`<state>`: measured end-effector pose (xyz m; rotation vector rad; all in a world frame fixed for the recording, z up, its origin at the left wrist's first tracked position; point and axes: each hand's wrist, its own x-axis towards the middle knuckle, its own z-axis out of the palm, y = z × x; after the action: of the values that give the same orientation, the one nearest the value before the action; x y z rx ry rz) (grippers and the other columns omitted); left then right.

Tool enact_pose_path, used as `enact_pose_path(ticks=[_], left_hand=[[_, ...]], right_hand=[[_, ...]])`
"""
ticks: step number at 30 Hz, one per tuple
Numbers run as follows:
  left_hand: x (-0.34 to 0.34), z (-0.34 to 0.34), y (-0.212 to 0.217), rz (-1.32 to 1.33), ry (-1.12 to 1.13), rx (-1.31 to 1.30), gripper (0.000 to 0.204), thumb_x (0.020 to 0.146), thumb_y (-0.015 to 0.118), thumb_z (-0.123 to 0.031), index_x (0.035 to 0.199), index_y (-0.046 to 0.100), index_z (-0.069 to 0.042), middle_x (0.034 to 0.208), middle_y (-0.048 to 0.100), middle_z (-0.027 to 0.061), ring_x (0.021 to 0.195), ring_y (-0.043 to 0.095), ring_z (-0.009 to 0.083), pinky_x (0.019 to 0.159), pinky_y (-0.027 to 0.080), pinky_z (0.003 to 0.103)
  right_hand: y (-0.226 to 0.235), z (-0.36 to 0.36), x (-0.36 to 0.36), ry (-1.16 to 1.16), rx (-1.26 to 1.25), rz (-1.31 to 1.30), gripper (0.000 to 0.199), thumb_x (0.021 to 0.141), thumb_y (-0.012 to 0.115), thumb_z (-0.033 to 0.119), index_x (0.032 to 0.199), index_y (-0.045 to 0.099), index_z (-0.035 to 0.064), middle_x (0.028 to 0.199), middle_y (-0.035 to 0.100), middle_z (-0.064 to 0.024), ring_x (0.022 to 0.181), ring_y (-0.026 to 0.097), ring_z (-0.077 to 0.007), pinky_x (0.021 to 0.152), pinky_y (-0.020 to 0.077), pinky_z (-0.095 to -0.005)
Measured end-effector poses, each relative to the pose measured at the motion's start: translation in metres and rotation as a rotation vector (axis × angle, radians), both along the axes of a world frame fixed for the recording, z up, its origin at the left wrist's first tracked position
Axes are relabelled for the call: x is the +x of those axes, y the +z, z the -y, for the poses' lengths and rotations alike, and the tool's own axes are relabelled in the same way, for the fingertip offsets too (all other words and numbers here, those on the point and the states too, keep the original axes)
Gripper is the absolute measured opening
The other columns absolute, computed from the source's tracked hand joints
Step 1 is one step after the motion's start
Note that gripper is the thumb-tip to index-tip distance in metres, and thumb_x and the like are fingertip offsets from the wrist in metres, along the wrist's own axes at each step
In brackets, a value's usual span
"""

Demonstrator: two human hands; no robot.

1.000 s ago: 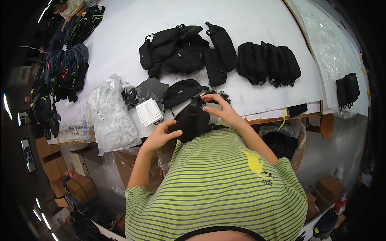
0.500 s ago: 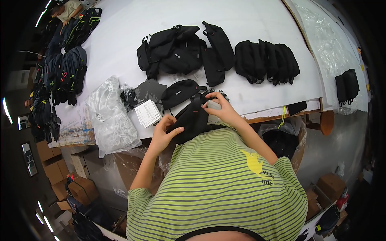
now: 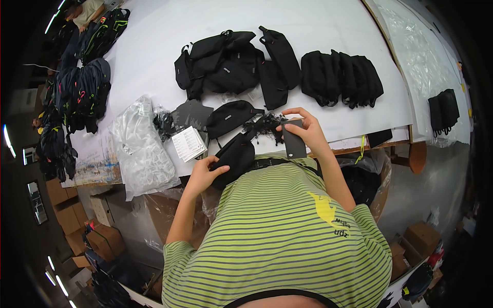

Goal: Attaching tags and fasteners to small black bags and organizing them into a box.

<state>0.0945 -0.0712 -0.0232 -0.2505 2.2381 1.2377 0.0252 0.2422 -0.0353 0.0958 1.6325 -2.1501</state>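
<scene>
A black waist bag lies against my front at the table edge, with my left hand closed on its left end, thumb on top. To its right, my right hand pinches a dark hang tag between thumb and fingers. Just beyond the held bag is a tangle of black tag strings, close to my right fingertips. Another black waist bag rests flat beyond it. Left of these are a stack of white printed cards and several dark grey hang tags.
Clear plastic bags cover the left front of the white table. A heap of black bags and a row of black bags stand farther back. Backpacks line the left side, with a person beyond.
My right hand has moved right, away from the bag, and the tag's dark face now shows in it. My left hand and the bag have shifted slightly left and nearer.
</scene>
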Motion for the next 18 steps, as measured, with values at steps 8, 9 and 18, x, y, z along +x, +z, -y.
enact_pose_path(ticks=[8,9,18], left_hand=[[0.008,-0.007,-0.008,-0.141,0.039,-0.027,0.028,0.076,0.071,-0.019,0.081,0.058,0.004,0.064,0.056,0.0055,0.059,0.047,0.0092,0.055,0.038,0.026],[0.009,-0.008,-0.008,-0.184,0.058,-0.029,0.028,0.077,0.071,-0.019,0.081,0.057,0.005,0.064,0.056,0.0069,0.057,0.046,0.0101,0.054,0.038,0.026],[0.009,-0.011,-0.008,-0.316,0.038,-0.197,0.024,0.078,0.068,-0.016,0.085,0.059,0.005,0.066,0.058,0.0118,0.057,0.052,0.0165,0.056,0.041,0.029]], right_hand=[[0.016,0.006,0.039,0.205,-0.059,0.040,0.046,0.076,0.069,0.004,0.116,0.047,0.0043,0.090,0.067,-0.0104,0.082,0.063,-0.0129,0.074,0.0483,-0.0244],[0.015,0.004,0.043,0.202,-0.059,0.041,0.046,0.076,0.069,0.004,0.116,0.047,0.0043,0.090,0.067,-0.0104,0.082,0.063,-0.0129,0.074,0.0483,-0.0244],[0.013,-0.041,0.034,0.013,0.212,0.034,0.030,0.077,0.071,0.012,0.100,0.057,-0.0019,0.079,0.065,-0.0073,0.070,0.060,-0.0103,0.063,0.0455,-0.0231]])
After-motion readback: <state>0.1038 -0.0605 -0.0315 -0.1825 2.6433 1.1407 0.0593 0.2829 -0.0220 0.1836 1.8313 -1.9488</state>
